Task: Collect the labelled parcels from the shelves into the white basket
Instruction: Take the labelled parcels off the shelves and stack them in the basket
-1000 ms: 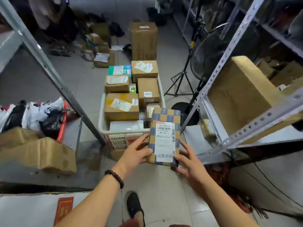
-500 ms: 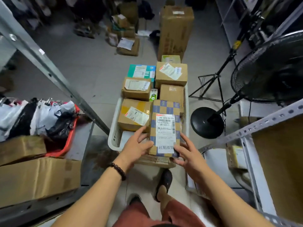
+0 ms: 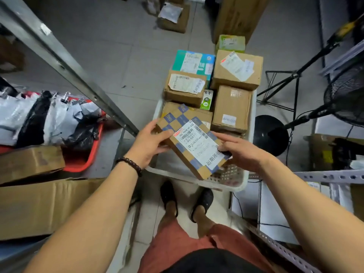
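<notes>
I hold a blue-and-tan checkered parcel (image 3: 189,140) with a white shipping label, tilted, over the near end of the white basket (image 3: 239,184). My left hand (image 3: 147,142) grips its left edge and my right hand (image 3: 242,152) grips its lower right corner. The basket stands on the floor in front of my feet and holds several labelled cardboard boxes, among them a brown box (image 3: 231,109), a larger brown box (image 3: 237,68), a teal box (image 3: 194,63) and a crumpled brown box (image 3: 184,87).
A slanted metal shelf post (image 3: 65,62) runs at the left, with poly mailer bags in a red bin (image 3: 86,160) and cardboard boxes (image 3: 29,164) below it. At the right stand a black fan (image 3: 346,95), a tripod (image 3: 285,83) and a metal shelf rail (image 3: 331,176).
I stepped closer and lowered the checkered parcel from upright in front of me to a tilt over the basket's near end. Both hands stayed on it.
</notes>
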